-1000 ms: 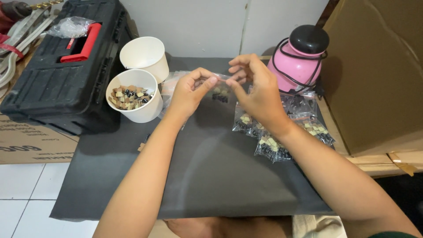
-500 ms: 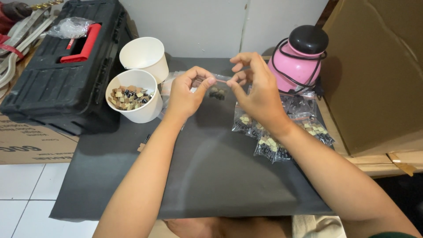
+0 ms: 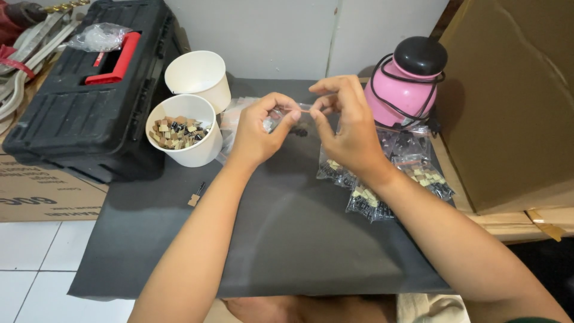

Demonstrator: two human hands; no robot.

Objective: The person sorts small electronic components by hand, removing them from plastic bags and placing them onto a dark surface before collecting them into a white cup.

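My left hand [image 3: 260, 128] and my right hand [image 3: 345, 122] meet above the dark mat [image 3: 287, 239], both pinching the top edge of a small clear zip bag [image 3: 294, 113] held between them. The bag's contents are mostly hidden behind my fingers. Just left of my left hand stands a white paper cup [image 3: 182, 128] filled with small tan and black parts. A second white cup [image 3: 198, 76], with nothing in it, stands behind the first. Under and beside my right wrist lie filled clear bags [image 3: 388, 185] of the same small parts.
A black toolbox with a red handle [image 3: 89, 90] sits at the left. A pink bottle with a black cap [image 3: 409, 84] stands at the back right, beside a large cardboard box [image 3: 514, 101]. One loose small part [image 3: 194, 198] lies on the mat. White floor tiles [image 3: 30, 263] show lower left.
Both hands stay together at the bag, with only slight finger movement along its top edge. Nothing else has moved.
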